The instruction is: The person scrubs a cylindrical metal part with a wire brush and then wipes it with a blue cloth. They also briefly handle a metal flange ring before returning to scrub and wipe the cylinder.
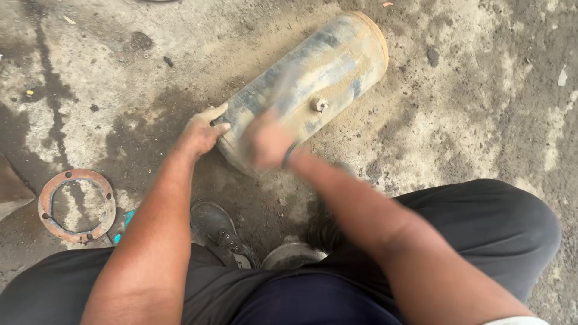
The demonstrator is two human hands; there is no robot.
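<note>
Tank, dusty blue, lying on stained floor: left hand flat against its near end, fingers spread; right hand blurred over it (finger state indiscernible); rusty ring well apart, left.

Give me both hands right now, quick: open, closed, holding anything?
Left hand: open, fingers spread on the near end of the dusty metal cylinder.
Right hand: motion-blurred over the cylinder; open or closed cannot be told.
</note>
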